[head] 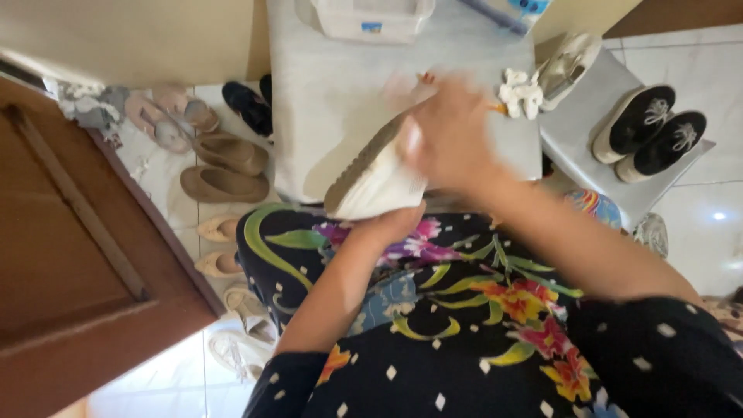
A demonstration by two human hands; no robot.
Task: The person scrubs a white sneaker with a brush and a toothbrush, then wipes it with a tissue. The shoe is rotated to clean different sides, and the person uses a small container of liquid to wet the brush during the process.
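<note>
A white shoe [370, 174] with a thick ridged sole is held tilted, sole up, over my lap and the near edge of a white tabletop [325, 85]. My left hand [389, 224] grips it from underneath at the heel end. My right hand [449, 131] lies over the shoe's upper side and is blurred by motion. Whether it holds a cloth or anything else I cannot tell. A crumpled white cloth [520, 93] lies on the table just right of my right hand.
A clear plastic box [371, 17] stands at the table's far edge. A grey stool [596, 131] on the right carries a black-and-white pair of shoes [650, 131] and a cream shoe [569, 66]. Several shoes [224, 166] lie on the floor left, beside a brown wooden door [70, 255].
</note>
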